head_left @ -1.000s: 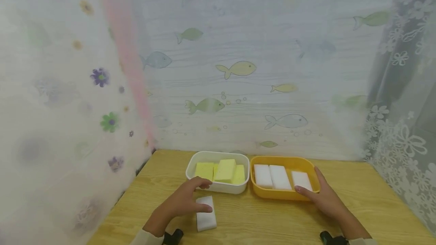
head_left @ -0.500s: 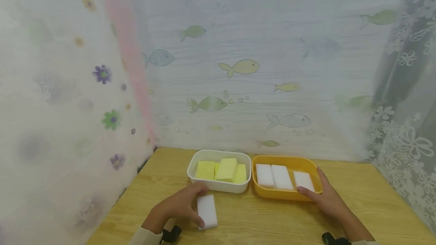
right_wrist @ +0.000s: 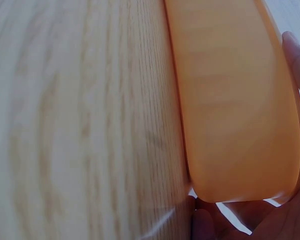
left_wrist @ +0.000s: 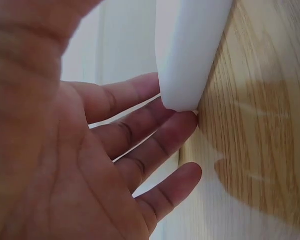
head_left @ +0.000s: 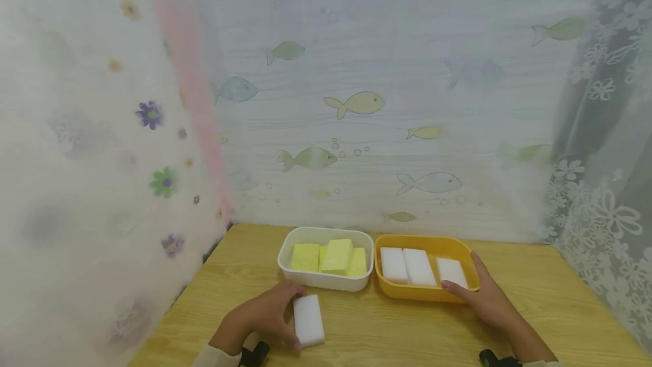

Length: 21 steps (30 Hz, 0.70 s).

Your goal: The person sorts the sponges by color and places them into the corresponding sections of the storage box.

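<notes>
On the table, left of centre, lies a white sponge (head_left: 308, 320). My left hand (head_left: 265, 315) grips it from the left, thumb at the near end and fingers at the far end; the left wrist view has fingertips touching the end of the sponge (left_wrist: 187, 60). My right hand (head_left: 486, 296) holds the right end of an orange container (head_left: 415, 292), thumb over the front rim, other fingers along the outer wall. Several white sponges (head_left: 419, 267) lie inside, with a gap before the rightmost one. From the right wrist, the container's orange wall (right_wrist: 235, 110) fills the view.
A white container (head_left: 326, 283) with several yellow sponges (head_left: 305, 257) stands just left of the orange one, behind my left hand. The wooden table (head_left: 377, 333) ends at a fish-print curtain (head_left: 356, 186) at the back and a flowered curtain (head_left: 102, 214) at the left.
My left hand has come down from above the white sponge and closed its thumb and fingers about the ends. The right hand has stayed on the orange container.
</notes>
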Each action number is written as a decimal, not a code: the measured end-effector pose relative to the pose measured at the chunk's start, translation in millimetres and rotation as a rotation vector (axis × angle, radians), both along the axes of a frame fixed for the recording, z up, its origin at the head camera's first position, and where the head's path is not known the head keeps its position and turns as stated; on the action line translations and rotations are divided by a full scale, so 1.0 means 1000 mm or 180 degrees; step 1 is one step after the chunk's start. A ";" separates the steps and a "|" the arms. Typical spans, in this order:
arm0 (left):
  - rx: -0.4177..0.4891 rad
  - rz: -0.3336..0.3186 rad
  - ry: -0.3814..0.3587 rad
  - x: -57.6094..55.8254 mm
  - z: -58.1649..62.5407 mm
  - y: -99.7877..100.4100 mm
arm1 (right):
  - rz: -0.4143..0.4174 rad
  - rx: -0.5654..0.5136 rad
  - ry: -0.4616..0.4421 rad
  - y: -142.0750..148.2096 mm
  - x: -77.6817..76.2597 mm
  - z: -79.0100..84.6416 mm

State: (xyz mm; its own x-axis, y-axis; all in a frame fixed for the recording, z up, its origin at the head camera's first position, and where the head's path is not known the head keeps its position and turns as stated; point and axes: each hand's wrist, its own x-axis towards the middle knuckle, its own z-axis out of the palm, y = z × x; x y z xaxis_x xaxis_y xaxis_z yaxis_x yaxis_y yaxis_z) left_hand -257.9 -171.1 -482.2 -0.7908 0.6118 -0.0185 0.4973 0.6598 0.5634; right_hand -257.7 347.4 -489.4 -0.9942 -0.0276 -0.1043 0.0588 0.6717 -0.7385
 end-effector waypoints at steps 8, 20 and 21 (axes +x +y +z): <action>-0.0087 -0.0035 0.0191 -0.001 -0.001 0.005 | -0.0016 0.0007 0.0025 0.001 0.002 -0.001; 0.0079 -0.0177 0.0212 0.003 0.004 0.022 | -0.0040 0.0034 0.0021 0.000 0.000 -0.003; 0.0086 -0.0179 0.0212 0.004 0.004 0.025 | -0.0038 0.0041 0.0029 0.000 0.000 -0.002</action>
